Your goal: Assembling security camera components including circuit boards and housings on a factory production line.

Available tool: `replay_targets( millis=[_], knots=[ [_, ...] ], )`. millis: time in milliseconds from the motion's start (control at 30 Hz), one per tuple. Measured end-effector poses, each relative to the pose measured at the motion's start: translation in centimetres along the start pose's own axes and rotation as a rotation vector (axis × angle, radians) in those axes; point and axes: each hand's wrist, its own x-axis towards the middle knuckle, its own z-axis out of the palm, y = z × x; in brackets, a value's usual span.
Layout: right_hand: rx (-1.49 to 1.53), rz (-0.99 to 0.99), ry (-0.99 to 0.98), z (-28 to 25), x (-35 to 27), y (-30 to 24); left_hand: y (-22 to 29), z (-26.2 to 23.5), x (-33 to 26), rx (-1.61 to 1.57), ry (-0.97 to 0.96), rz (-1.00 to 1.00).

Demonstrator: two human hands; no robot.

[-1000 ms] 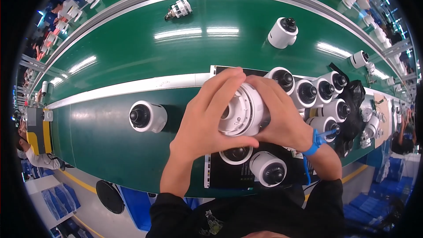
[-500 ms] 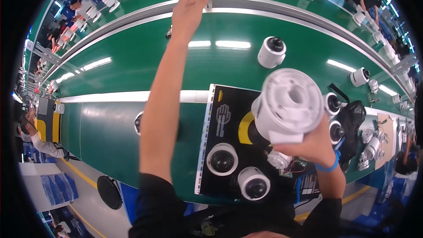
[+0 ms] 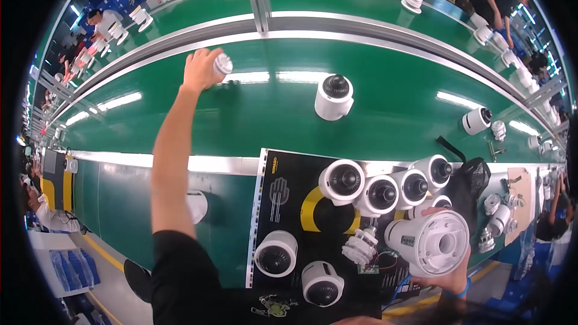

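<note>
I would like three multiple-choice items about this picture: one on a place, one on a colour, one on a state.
1. Where is the left hand?
A. on the black mat
B. far out on the belt, on a small white part
C. under the table

2. What colour is the belt?
A. green
B. red
C. grey

3. How is the white camera housing at the right hand?
A. lying on the belt
B. held up over the mat
C. packed in a box

Key: 1 B, the arm stretches across to the small white part. 2 A, the surface is plainly green. 3 B, the fingers grip it above the black mat.
</note>
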Motion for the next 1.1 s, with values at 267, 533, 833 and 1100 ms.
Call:
replay_targets(
  millis=[267, 533, 833, 1100],
  knots=[
    [0.381, 0.082, 0.101, 2.1, -0.2, 0.6, 14.5, -14.9, -12.4, -0.316, -0.051, 0.616],
    [0.304, 0.015, -0.112, 5.6, 1.4, -1.0, 20.5, -11.5, -19.3, -0.385, -0.348, 0.671],
    [0.461, 0.086, -0.218, 9.0, 3.3, -3.0, 22.5, -23.1, -18.6, -1.065, -0.001, 0.697],
    [0.450, 0.070, -0.231, 11.4, 5.7, -4.2, 22.8, -20.1, -19.5, -1.216, 0.020, 0.542]
  ],
)
